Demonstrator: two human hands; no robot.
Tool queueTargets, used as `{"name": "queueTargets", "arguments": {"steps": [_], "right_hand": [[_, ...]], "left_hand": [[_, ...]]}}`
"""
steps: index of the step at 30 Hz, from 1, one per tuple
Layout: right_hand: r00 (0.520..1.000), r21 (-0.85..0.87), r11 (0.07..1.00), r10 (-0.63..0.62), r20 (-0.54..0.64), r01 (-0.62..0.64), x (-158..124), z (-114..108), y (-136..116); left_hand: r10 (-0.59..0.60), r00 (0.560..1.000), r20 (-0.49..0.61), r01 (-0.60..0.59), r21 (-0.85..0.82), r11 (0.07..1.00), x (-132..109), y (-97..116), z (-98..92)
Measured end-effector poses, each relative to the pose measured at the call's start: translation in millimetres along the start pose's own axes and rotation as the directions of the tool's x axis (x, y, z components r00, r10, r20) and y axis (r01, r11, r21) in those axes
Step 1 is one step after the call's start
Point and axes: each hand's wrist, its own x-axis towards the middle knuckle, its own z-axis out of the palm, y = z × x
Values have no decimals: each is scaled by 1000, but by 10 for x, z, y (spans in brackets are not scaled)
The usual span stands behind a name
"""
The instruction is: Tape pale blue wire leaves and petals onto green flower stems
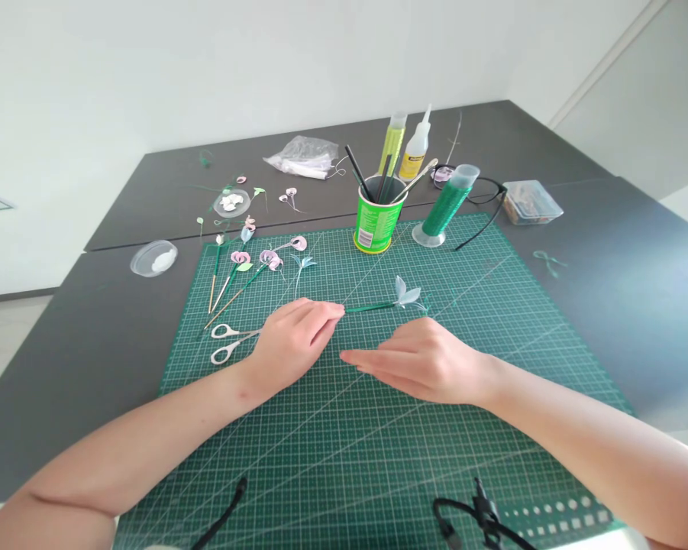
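My left hand (298, 336) is pinched on the green-wrapped stem (369, 308) of an artificial flower. Pale blue, translucent petals (405, 293) top that stem at its right end, with fine threads beside them. Just below and to the right, my right hand (418, 359) has its fingers stretched out to the left, apart from the stem; nothing shows in it, and its thumb is hidden. White-handled scissors (224, 352) lie on the green cutting mat (321, 458), their blades partly under my left hand.
Finished flower stems (240, 279) lie at the mat's left. Behind stand a green can (373, 221) of tools, a spool of green thread (447, 205) and a glue bottle (415, 149). Eyeglasses (484, 195) and a clear box (531, 202) are right. Black cables (481, 512) hang near.
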Motion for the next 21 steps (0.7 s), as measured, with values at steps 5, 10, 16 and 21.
{"name": "queueTargets", "arguments": {"steps": [5, 10, 16, 21], "right_hand": [[984, 243, 968, 95, -150, -57, 32, -94, 36], [993, 255, 967, 42, -114, -11, 45, -107, 32], [983, 205, 978, 62, -170, -26, 51, -128, 20], [958, 221, 968, 169, -233, -117, 47, -186, 50]], "left_hand": [[-67, 996, 54, 68, -18, 997, -18, 10, 1], [-119, 988, 95, 122, -23, 992, -20, 11, -9], [-14, 997, 72, 14, -8, 1000, -16, 17, -11], [43, 992, 122, -44, 0, 999, -32, 45, -34]]}}
